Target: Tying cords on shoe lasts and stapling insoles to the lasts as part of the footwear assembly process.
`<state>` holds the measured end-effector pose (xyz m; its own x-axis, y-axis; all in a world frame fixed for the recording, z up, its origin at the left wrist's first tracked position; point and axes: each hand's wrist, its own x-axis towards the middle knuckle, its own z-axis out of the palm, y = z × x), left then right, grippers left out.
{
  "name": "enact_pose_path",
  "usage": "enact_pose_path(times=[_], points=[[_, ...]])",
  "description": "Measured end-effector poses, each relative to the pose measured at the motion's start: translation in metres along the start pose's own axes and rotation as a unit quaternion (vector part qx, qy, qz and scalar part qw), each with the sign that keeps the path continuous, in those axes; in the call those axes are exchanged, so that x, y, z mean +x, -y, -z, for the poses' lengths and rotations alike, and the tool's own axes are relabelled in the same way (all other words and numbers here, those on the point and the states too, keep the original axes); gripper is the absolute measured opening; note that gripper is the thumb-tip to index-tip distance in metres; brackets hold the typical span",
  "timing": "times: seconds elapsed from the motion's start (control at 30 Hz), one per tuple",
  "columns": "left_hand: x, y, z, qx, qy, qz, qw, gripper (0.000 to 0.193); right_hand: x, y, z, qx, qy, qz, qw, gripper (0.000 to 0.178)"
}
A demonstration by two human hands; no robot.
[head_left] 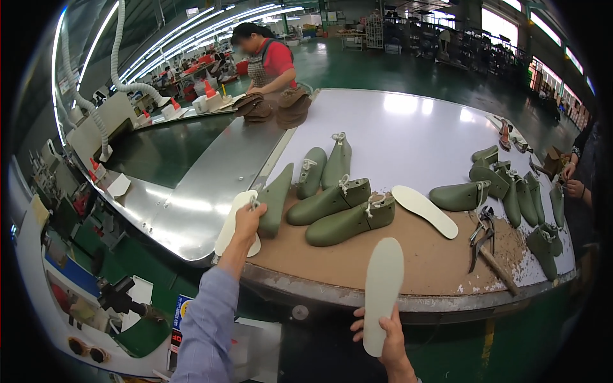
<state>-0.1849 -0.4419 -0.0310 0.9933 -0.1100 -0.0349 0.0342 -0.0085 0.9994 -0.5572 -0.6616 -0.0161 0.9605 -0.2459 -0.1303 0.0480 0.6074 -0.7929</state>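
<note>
My right hand [384, 332] holds a pale cream insole [385, 274] upright in front of the table's near edge, thumb on its face and fingers behind. At the table's left corner my left hand [249, 222] is closed on the corded end of a green shoe last [277, 199]. Under and beside that hand lies another cream insole [225, 237], partly covered by it. Several green lasts [351, 220] with white cords through their tops lie just right of it. A third insole [426, 212] rests flat on the brown board.
Pincers [483, 239] and a hammer [499, 271] lie on the brown board [421, 271]. More lasts [523, 191] crowd the right side, near another person's hands [571, 179]. Across the table a co-worker [273, 60] stands behind brown stacked pieces [294, 107]. A metal conveyor-like surface [211, 172] runs left.
</note>
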Motion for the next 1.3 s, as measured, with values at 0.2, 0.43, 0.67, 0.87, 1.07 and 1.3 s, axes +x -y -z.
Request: enact_pose_path(times=[0.2,0.43,0.67,0.87,1.07,1.3], points=[[-0.227,-0.009,-0.025,-0.257,0.027,-0.002,0.966,0.041,0.036,-0.018,-0.051,-0.168,-0.06,0.044,0.983,0.061],[-0.327,-0.041,-0.025,0.04,-0.082,-0.327,0.941,0.039,-0.039,-0.02,-0.017,-0.575,0.022,0.294,0.763,0.065],[-0.351,0.032,-0.097,0.38,0.358,-0.348,0.779,0.086,-0.045,-0.074,0.081,-0.745,0.243,0.272,0.559,0.036],[-0.347,0.129,-0.114,0.432,0.429,-0.297,0.736,0.084,-0.072,-0.074,0.133,-0.71,0.112,0.124,0.684,0.059],[-0.333,0.117,-0.122,0.442,0.456,-0.28,0.72,0.069,-0.087,-0.023,0.222,-0.685,-0.135,0.033,0.715,0.041],[-0.333,0.109,-0.146,0.434,0.494,-0.247,0.711,0.066,-0.065,-0.077,0.451,-0.797,-0.22,0.069,0.559,0.035]])
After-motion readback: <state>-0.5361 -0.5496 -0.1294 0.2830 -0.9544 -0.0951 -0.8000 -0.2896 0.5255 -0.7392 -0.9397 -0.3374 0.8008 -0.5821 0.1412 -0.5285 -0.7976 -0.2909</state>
